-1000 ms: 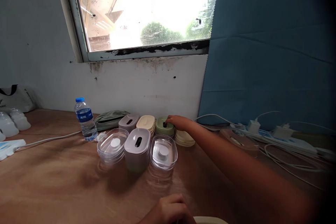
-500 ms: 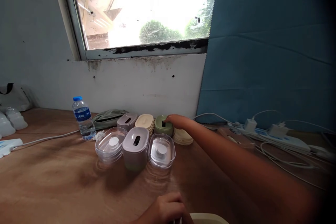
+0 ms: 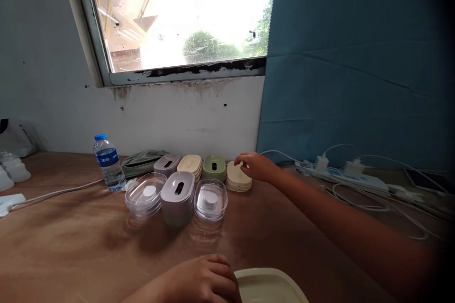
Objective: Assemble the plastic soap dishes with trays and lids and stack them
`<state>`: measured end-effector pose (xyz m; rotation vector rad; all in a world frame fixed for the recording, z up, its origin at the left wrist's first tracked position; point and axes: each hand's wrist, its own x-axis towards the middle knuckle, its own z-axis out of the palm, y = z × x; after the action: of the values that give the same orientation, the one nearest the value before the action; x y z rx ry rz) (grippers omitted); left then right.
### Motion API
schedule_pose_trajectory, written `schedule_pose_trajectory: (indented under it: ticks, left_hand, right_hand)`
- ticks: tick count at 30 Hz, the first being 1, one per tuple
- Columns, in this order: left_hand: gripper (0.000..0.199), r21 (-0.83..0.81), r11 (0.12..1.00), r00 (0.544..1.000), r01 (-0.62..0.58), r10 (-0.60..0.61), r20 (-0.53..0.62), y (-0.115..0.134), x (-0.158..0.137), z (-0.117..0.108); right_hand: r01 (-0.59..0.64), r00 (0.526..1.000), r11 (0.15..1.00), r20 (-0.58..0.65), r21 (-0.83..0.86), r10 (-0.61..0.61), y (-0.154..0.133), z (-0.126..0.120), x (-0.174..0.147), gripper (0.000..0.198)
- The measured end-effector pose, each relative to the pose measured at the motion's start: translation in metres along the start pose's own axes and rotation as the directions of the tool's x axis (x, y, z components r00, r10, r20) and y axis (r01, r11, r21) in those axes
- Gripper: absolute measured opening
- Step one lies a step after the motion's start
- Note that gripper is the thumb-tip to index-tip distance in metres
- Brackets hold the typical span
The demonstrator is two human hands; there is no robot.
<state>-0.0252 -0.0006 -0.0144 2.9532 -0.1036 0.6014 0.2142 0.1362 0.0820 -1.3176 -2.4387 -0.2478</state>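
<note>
Where the brown tabletop [image 3: 78, 246] meets the pale wall [image 3: 170, 118], a blue cloth [image 3: 348, 80] hangs at the right, just beside a bright window [image 3: 213, 14]; a white power strip [image 3: 369, 185] lies below the cloth; at the near edge sits a cream tray [image 3: 268, 286], cut off by the bottom of the view; the left hand [image 3: 209, 277] is at its left rim, fingers curled inward, and whether they pinch the rim I cannot tell; the right hand [image 3: 255, 166] reaches over the stack of cream lids [image 3: 239, 179] at the right end of the back row, fingers bent and loosely parted, contact with the top lid unclear; to the left of that stack stand a green box [image 3: 214, 175], a second cream stack [image 3: 189, 164] and a lilac box [image 3: 161, 166]; in front, another lilac box [image 3: 177, 208] stands between two clear containers; a grey-green pouch [image 3: 142, 163] lies behind an upright water bottle [image 3: 110, 165]; smallest are the bottle's blue cap [image 3: 100, 137] and the clear containers' white discs [image 3: 150, 192].
</note>
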Motion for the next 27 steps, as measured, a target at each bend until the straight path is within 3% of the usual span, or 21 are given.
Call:
schedule_pose_trajectory:
  ticks: [2, 5, 10, 13, 17, 21, 24, 27]
  left_hand:
    - [0.007, 0.033, 0.999, 1.000, -0.003, 0.002, 0.030, 0.005, 0.005, -0.003]
    - [0.010, 0.126, 0.991, 0.999, 0.045, -0.042, -0.024, 0.015, 0.017, 0.000]
    - [0.014, 0.214, 0.940, 0.935, 0.266, -0.198, -0.295, 0.024, 0.038, 0.013]
    - [0.013, 0.261, 0.899, 0.884, 0.351, -0.225, -0.410, 0.020, 0.050, 0.020]
    - [0.015, 0.346, 0.844, 0.839, 0.410, -0.200, -0.506, 0.012, 0.061, 0.027]
    - [0.017, 0.353, 0.771, 0.780, 0.529, -0.279, -0.560, 0.006, 0.062, 0.029]
    - [0.017, 0.366, 0.725, 0.750, 0.584, -0.308, -0.586, 0.007, 0.059, 0.023]
    - [0.026, 0.342, 0.700, 0.707, 0.626, -0.326, -0.627, 0.015, 0.054, 0.014]
  right_hand:
    - [0.010, 1.000, 1.000, -0.003, 0.010, -0.009, -0.007, -0.010, -0.029, 0.027]
    - [0.055, 0.998, 0.993, -0.014, 0.102, -0.054, -0.019, -0.023, -0.077, 0.022]
    - [0.141, 0.987, 0.945, 0.029, 0.294, -0.157, -0.053, -0.033, -0.149, 0.016]
    - [0.186, 0.982, 0.926, -0.046, 0.328, -0.181, -0.075, -0.023, -0.173, 0.035]
    - [0.207, 0.969, 0.964, -0.168, 0.168, -0.179, -0.086, -0.001, -0.177, 0.022]
    - [0.270, 0.931, 0.962, -0.262, 0.027, -0.254, -0.081, 0.009, -0.168, 0.023]
    - [0.331, 0.903, 0.944, -0.285, -0.018, -0.322, -0.075, 0.011, -0.160, 0.026]
    - [0.273, 0.918, 0.962, -0.306, 0.022, -0.253, -0.063, 0.014, -0.145, 0.027]
